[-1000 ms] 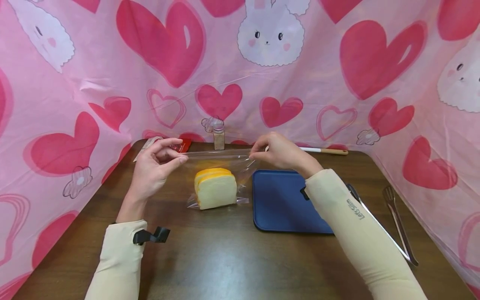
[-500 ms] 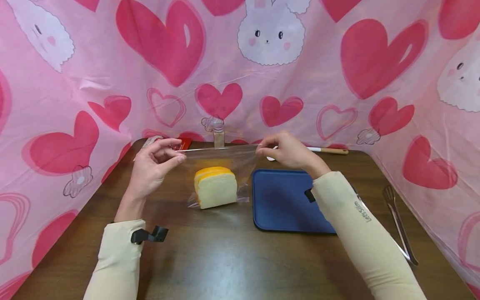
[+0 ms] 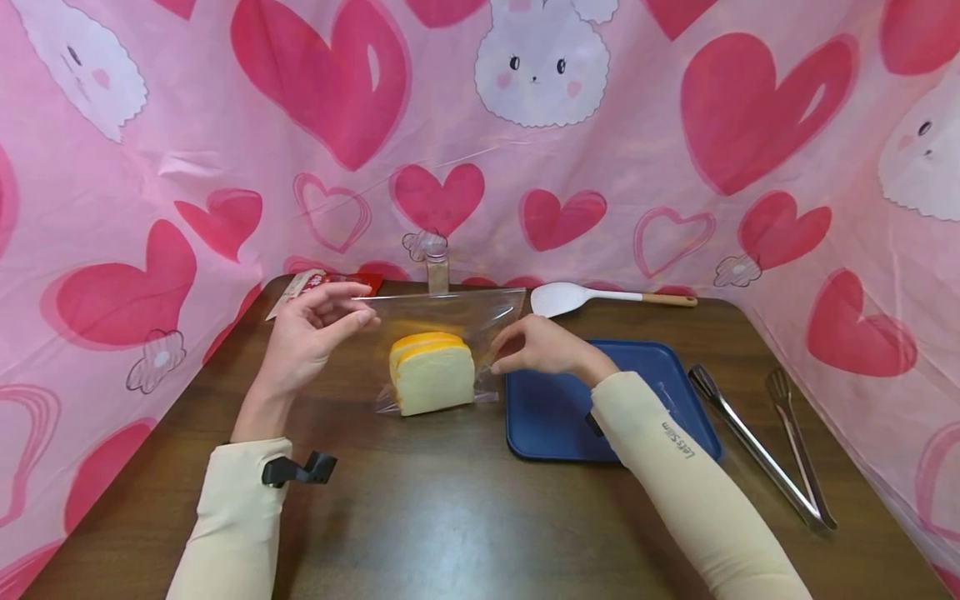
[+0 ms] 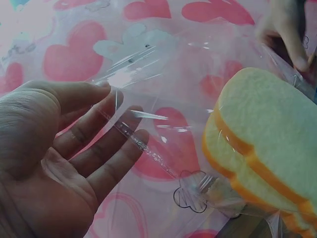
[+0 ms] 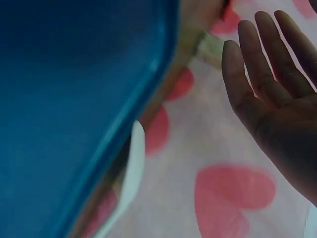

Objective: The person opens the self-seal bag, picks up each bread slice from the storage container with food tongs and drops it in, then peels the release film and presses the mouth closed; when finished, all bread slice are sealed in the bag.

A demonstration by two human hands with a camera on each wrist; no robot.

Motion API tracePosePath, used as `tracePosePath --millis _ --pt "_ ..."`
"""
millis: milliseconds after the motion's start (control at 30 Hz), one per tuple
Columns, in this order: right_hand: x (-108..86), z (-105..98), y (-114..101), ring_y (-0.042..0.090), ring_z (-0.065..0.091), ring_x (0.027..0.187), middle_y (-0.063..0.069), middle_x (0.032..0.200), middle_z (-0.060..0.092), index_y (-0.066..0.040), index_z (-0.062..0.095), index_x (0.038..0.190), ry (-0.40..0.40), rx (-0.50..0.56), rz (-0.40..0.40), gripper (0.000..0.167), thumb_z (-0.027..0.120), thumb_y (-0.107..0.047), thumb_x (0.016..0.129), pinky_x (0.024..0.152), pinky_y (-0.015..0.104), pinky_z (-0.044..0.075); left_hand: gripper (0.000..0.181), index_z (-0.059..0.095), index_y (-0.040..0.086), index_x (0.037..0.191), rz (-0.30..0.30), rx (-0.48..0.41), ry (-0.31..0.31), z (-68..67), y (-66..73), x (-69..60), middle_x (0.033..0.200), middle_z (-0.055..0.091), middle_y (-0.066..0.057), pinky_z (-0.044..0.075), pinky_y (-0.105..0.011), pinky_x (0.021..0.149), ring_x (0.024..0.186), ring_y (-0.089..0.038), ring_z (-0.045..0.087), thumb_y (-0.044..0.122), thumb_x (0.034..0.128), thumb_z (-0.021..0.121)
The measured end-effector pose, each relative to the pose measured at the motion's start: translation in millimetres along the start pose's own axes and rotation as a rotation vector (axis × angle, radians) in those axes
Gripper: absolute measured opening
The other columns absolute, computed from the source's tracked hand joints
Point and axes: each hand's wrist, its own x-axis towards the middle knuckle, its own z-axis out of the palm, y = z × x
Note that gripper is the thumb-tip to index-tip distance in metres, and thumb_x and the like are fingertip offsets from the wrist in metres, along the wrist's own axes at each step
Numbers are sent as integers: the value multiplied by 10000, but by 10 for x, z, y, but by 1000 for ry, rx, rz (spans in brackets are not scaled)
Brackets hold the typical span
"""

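A clear plastic bag (image 3: 468,312) stands on the table with slices of bread (image 3: 435,379) inside, white with orange crust. My left hand (image 3: 311,333) pinches the bag's upper left corner between thumb and index finger; the other fingers spread loosely behind it, as the left wrist view shows. The bag's top edge is stretched out toward the right. At the bag's right side, below its top corner, is my right hand (image 3: 543,346), its fingertips close to the film. In the right wrist view the right hand (image 5: 277,84) has straight fingers with nothing visibly gripped.
A blue tray (image 3: 555,425) lies right of the bag, under my right forearm. Behind it rests a white spatula (image 3: 562,297). Metal tongs (image 3: 757,446) lie at the right. A shaker jar (image 3: 437,271) and a red packet (image 3: 337,283) are at the back.
My right hand has let go of the bag's upper right corner and moved down and left along its side. The left hand stays at its corner.
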Motion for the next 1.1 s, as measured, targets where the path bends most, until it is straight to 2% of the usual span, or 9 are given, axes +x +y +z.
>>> tracePosePath --millis 200,333,567,667,800,1100 --pt "35 216 47 128 694 894 10 1042 807 -121 832 1096 72 -54 -45 199 812 -224 927 807 294 593 369 673 -31 1319 -59 4 -108 8 -24 4 1028 798 35 619 -228 883 949 -129 782 -26 955 732" --pt "12 267 59 141 696 908 19 1044 818 -115 840 1093 120 -73 -75 166 739 -170 974 797 298 576 418 653 3 1362 -131 122 -191 -40 -56 -26 1095 782 -3 617 -224 878 1005 -116 754 27 955 746" --pt "-42 281 72 153 706 962 19 1090 811 -128 834 1109 114 -43 -81 176 687 -151 1014 854 322 589 465 639 -4 1388 -288 290 -397 -168 -236 -120 1239 734 -224 611 -228 895 1044 -134 738 83 950 769" --pt "-63 282 80 160 698 958 31 1113 804 -123 826 1131 105 -27 -72 184 678 -151 1025 858 334 593 393 689 9 1325 -341 359 -446 -216 -322 -163 1215 753 -193 599 -211 894 1020 -139 739 126 958 767" --pt "-80 290 88 169 689 963 46 1143 795 -108 814 1163 105 -8 -51 197 675 -151 1030 860 339 599 265 761 57 1204 -365 404 -441 -228 -403 -204 1153 779 -112 588 -235 902 1027 -195 709 190 975 761" --pt "-73 350 150 167 687 934 27 1126 792 -118 809 1165 107 25 -41 200 658 -170 1045 836 321 596 163 787 98 1105 -332 432 -367 -168 -479 -271 1103 781 -88 587 -295 882 1001 -261 665 215 1006 730"
